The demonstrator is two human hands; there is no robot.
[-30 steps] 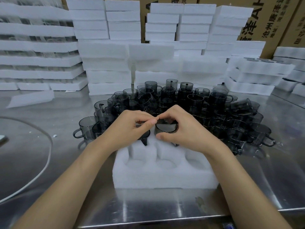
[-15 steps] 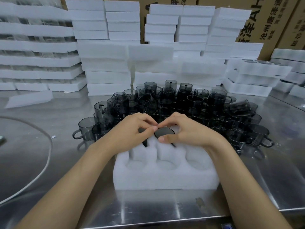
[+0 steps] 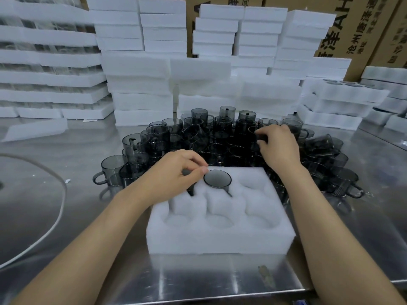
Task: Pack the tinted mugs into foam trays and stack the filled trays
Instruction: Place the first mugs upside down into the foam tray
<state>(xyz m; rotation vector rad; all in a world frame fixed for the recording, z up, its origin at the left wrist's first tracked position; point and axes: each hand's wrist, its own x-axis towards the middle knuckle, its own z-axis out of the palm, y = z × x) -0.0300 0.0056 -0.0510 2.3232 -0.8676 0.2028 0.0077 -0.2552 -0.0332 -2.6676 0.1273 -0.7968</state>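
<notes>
A white foam tray [image 3: 220,238] with round pockets lies in front of me on the steel table. One smoke-grey tinted mug [image 3: 217,178] sits in its back middle pocket. My left hand [image 3: 176,175] hovers over the back left pocket, fingers pinched on a second mug [image 3: 191,190] that is mostly hidden under it. Behind the tray stands a dense pile of tinted mugs [image 3: 198,137]. My right hand [image 3: 277,146] reaches into that pile, fingers curled around the rim of a mug [image 3: 253,132] there.
Stacks of white foam trays [image 3: 141,89] wall off the back of the table, with filled stacks at the left [image 3: 44,84] and right [image 3: 339,100]. Cardboard boxes [image 3: 352,29] stand behind. A white cable [image 3: 55,216] loops at the left.
My right hand has let go of the mug in the back middle pocket and moved up and right into the pile. My left hand has stayed at the back left pocket.
</notes>
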